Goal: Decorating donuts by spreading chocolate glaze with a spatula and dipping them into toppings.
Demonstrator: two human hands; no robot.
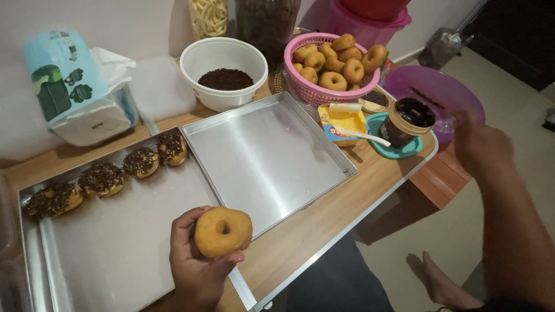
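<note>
Over the paper-lined metal tray [115, 254] on the wooden table [324, 214], the left hand [196, 268] grips a plain golden ring doughnut [223, 231] in curled fingers, its hole facing the camera. At the far right, the right hand [483, 147] hovers blurred beside the open dark-spread jar [407, 120]; its grip is unclear.

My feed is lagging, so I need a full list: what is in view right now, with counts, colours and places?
plain donut: one, golden, in left hand
sprinkled donuts: four, chocolate-topped, back edge of lined tray
lined tray: one, metal, left
bare tray: one, metal, centre
bowl: one, white, sprinkles inside, behind trays
basket: one, pink, full of plain donuts
spread jar: one, dark, on teal lid
yellow tub: one, beside the jar
purple basin: one, right
tissue pack: one, blue-white, far left
left hand: holds donut
right hand: blurred, near jar, holds nothing visible
</note>
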